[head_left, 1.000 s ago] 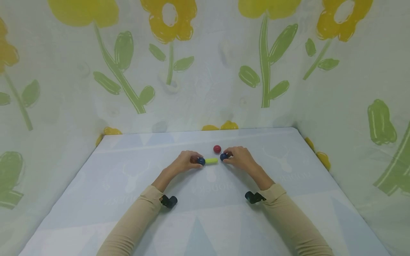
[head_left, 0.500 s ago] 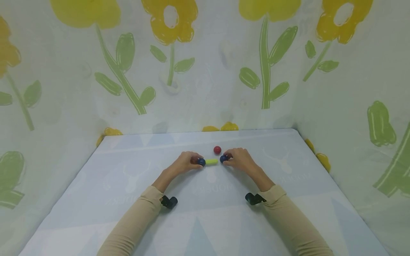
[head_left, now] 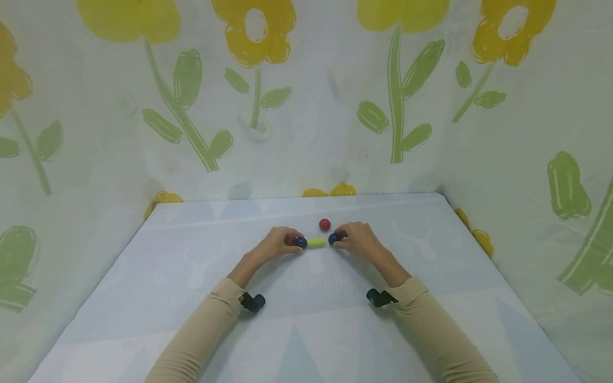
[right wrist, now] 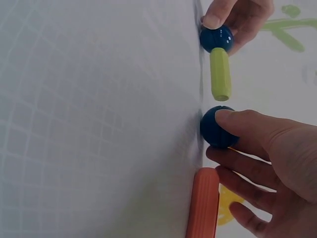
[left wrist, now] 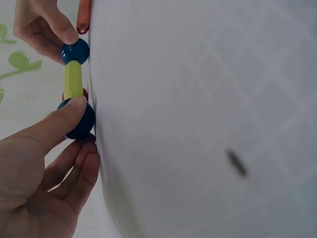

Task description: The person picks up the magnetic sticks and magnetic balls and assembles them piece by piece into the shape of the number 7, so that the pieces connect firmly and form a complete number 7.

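Observation:
My left hand (head_left: 278, 242) pinches a dark blue ball (left wrist: 81, 120) between thumb and fingers. A short yellow-green rod (head_left: 316, 242) sticks out from that ball toward the right. With thumb and fingertips, my right hand (head_left: 360, 238) holds a second dark blue ball (right wrist: 218, 128). In the right wrist view a small gap separates this ball from the rod's free end. Just behind the rod in the head view lies a red ball (head_left: 324, 224). An orange-red rod (right wrist: 203, 204) lies by the right hand's fingers; the head view does not show it.
A pale patterned cloth covers the table (head_left: 306, 298). Flower-printed curtains (head_left: 306, 106) rise at the table's back and both sides. A small black wrist camera (head_left: 253, 302) sits at the left cuff, another black wrist camera (head_left: 380, 297) at the right cuff.
My right hand and its blue ball have shifted slightly toward me, closer in line with the yellow-green rod. The left hand stays nearly still.

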Action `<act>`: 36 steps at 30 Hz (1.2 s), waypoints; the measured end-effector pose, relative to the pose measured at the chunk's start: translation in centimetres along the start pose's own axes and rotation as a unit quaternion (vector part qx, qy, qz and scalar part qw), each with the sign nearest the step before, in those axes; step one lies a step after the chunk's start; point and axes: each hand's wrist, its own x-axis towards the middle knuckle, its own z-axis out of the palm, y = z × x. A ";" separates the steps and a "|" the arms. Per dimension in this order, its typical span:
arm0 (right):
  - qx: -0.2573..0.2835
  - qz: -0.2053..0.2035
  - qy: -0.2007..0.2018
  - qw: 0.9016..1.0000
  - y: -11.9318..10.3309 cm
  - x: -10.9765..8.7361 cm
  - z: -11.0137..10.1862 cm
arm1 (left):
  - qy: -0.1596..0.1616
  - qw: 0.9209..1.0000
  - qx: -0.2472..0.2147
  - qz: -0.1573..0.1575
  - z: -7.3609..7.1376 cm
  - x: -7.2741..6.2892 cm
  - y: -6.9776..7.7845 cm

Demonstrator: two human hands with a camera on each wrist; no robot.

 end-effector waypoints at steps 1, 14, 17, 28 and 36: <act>0.001 0.000 -0.002 1.000 0.0 0.0 0.0 | 0.000 1.000 0.001 0.000 0.0 0.0 0.0; -0.001 -0.006 -0.005 1.000 -0.4 -0.1 0.0 | 0.001 1.000 -0.007 -0.002 0.0 -0.2 0.1; -0.005 -0.007 -0.002 1.000 -0.4 -0.1 -0.1 | 0.001 1.000 -0.006 -0.001 -0.1 -0.2 0.0; -0.009 -0.011 -0.007 1.000 -0.6 -0.1 0.3 | -0.003 1.000 -0.006 -0.007 -0.1 0.0 0.1; -0.017 -0.007 -0.011 1.000 -0.6 -0.2 0.4 | -0.003 1.000 -0.001 -0.002 0.0 0.1 0.2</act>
